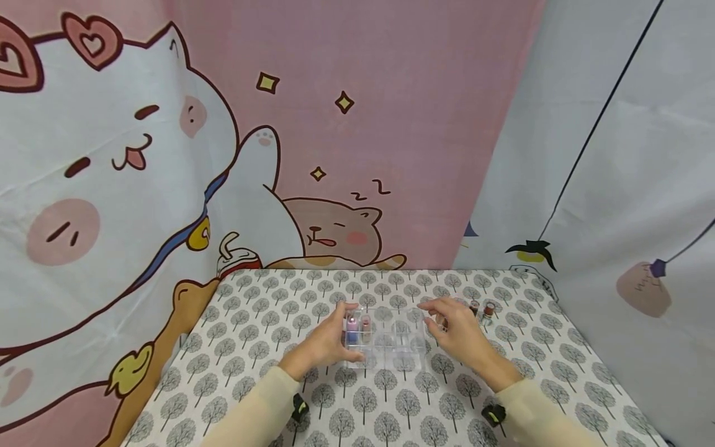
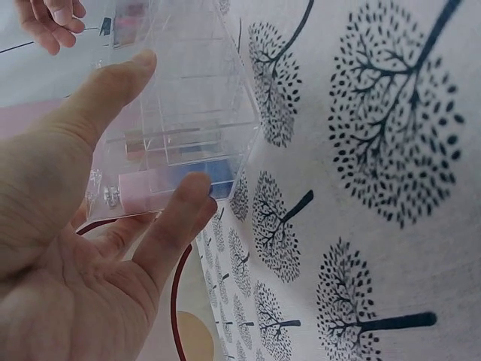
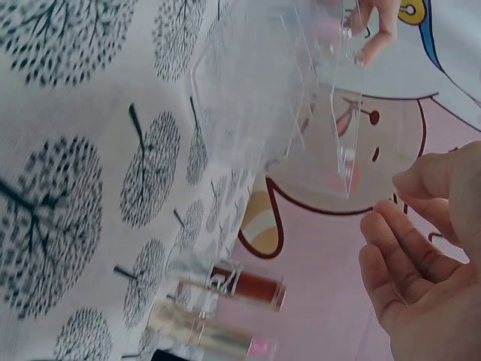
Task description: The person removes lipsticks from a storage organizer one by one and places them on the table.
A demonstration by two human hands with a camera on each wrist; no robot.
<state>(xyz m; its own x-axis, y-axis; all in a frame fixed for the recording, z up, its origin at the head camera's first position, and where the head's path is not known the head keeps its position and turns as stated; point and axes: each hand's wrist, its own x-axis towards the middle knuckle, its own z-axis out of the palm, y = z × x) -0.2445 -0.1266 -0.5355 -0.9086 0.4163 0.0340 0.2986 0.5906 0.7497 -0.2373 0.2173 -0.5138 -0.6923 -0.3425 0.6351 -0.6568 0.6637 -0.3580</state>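
A clear plastic organizer (image 1: 391, 341) with several compartments stands on the cloth. My left hand (image 1: 329, 338) grips its left side, the thumb at the front corner and fingers toward the back. Upright in its left compartments are a pink-and-blue tube (image 1: 352, 330) and a slimmer cosmetic tube (image 1: 366, 329) with a reddish top. My right hand (image 1: 459, 326) hovers by the organizer's right side, fingers loosely bent and holding nothing. In the right wrist view, its fingertips are apart from the organizer (image 3: 248, 90).
Beyond my right hand stand a red-brown lip gloss tube (image 3: 248, 286) and a gold tube with a pink end (image 3: 203, 331). A black item (image 3: 169, 356) is partly cut off there. The tree-print cloth (image 1: 368, 410) covers the table; printed curtains (image 1: 419, 155) hang behind and at the sides.
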